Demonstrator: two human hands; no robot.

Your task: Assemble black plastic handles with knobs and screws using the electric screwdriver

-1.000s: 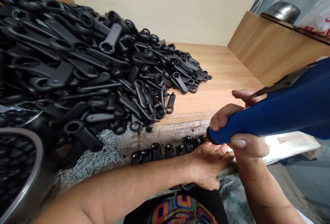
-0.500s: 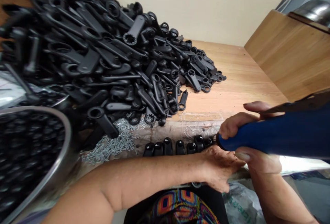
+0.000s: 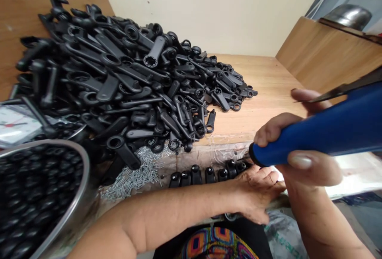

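Currently the blue tool [image 3: 316, 131] sits right of centre, nose over the right end of the row of black parts [image 3: 205, 173] at lower centre. Right hand [image 3: 310, 167] clasps its barrel. Left hand [image 3: 256, 191] lies flat beside the row, its grip hidden. Judgement: keep the nose square and the row braced. Lever pile [image 3: 134, 80] is at upper left.

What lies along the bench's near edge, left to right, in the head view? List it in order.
metal bowl of black parts → pile of small silver pins → row of black pieces → left hand → right hand, gripping the blue tool
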